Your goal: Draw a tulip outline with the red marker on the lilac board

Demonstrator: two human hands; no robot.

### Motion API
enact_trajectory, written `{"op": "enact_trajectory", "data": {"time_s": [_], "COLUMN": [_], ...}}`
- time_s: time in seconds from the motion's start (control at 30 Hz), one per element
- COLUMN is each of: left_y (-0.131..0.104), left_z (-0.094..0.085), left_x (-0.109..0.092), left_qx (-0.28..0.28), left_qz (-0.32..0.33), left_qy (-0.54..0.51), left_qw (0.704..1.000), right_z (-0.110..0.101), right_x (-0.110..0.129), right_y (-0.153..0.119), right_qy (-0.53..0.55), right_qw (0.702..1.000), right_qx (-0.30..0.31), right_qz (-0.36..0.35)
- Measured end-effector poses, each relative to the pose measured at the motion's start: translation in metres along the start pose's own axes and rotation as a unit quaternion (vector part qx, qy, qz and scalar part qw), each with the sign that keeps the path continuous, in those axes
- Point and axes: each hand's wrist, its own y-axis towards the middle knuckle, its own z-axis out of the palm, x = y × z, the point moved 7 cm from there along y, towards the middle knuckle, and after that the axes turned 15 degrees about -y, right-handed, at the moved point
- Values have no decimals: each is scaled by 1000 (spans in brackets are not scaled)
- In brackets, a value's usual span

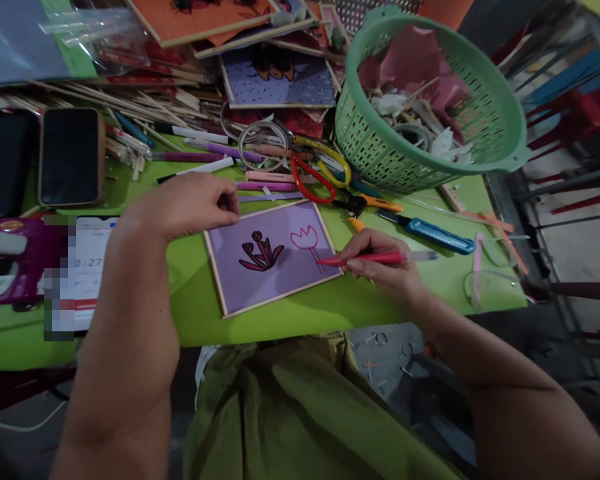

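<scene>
My right thumb and fingers are closed around the red pen (380, 258), its tip at the stem of the red flower outline (305, 238). That right hand (387, 263) sits low, near the panel's right edge. My left hand (190, 203) rests at the upper left corner of the purple panel (275, 290); its fingertips curl out of sight, so I cannot tell whether they pinch the edge or merely press on it. The panel itself lies in the middle of the frame, slightly turned, flat on the green table (195, 323). For a clean stem, I judge it best to press lightly, draw each line in one steady pull, and let the left hand brace the panel against twisting. The wooden strip (267, 305) along the border could catch the pen, so short, controlled strokes suit that side. Left of the outline is a dark red tulip drawing (261, 253), a handy guide for stem and leaves. Farther out, at the upper right of the frame, stands the green basket (367, 137). Inside are a pink sheet (413, 60), crumpled white scraps (391, 104) and a roll of tape (415, 135).
</scene>
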Motion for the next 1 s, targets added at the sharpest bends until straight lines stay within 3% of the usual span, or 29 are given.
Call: {"op": "enact_trajectory", "data": {"time_s": [0.2, 0.5, 1.0], "left_y": [1, -4, -5], "left_z": [2, 0, 0], "left_x": [3, -7, -8], "left_qx": [3, 3, 6], "left_qz": [-8, -15, -34], "left_qy": [-14, -2, 6], "left_qw": [1000, 1000, 999], "right_z": [-6, -6, -3], "right_x": [-14, -13, -7], "right_y": [-12, -16, -16], "right_qy": [16, -73, -95], "right_qw": [997, 996, 993], "right_qx": [-74, -48, -52], "right_qz": [-31, -27, -45]}}
